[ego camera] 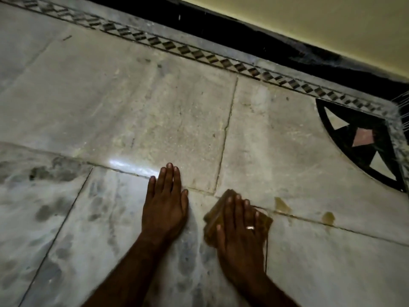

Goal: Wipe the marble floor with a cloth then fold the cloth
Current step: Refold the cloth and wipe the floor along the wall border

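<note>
The pale marble floor fills the view. My left hand lies flat on it, palm down, fingers together and nothing under it. To its right, my right hand, with a ring on one finger, presses flat on a folded brown cloth that rests on the floor across a tile joint. The hand covers most of the cloth; its edges show to the left and right of my fingers. Two small brownish wet spots sit on the floor just right of the cloth.
A patterned inlay border runs diagonally along the far edge, with a black skirting and a yellowish wall behind it. A black corner inlay with pink and white pieces lies at the right. Grey veined tiles spread to the left.
</note>
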A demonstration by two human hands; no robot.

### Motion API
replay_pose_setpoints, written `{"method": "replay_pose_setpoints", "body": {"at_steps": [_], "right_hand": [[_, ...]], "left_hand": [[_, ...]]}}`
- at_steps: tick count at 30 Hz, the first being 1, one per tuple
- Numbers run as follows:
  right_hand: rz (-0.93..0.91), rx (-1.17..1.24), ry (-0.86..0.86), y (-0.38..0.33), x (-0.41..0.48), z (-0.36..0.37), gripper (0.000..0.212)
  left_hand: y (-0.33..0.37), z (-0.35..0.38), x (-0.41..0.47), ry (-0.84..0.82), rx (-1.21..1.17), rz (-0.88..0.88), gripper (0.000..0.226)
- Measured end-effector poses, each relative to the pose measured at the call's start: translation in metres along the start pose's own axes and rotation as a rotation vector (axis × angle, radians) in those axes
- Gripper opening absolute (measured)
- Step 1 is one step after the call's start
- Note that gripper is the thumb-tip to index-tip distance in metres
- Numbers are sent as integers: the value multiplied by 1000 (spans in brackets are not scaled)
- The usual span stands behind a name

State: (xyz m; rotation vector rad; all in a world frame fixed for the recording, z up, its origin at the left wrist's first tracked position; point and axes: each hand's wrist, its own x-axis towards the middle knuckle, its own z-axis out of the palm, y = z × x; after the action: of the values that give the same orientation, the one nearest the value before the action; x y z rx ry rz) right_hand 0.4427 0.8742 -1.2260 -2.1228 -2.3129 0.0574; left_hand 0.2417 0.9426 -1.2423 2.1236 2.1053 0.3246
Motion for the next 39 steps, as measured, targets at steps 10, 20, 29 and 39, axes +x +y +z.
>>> {"method": "replay_pose_setpoints", "body": {"at_steps": [10,20,29,39], "right_hand": [[-303,26,52,-24,128,-5,64],[69,107,-47,51,157,-12,65],[274,28,4,62,-31,-9,62],[-31,46,26,23,-16,-8,68]], "left_hand": [[-3,2,9,11,26,56,61],[-5,-1,9,-51,19,43,64],[1,1,13,-61,29,24,67],[68,20,33,-103,-2,468,64]]}}
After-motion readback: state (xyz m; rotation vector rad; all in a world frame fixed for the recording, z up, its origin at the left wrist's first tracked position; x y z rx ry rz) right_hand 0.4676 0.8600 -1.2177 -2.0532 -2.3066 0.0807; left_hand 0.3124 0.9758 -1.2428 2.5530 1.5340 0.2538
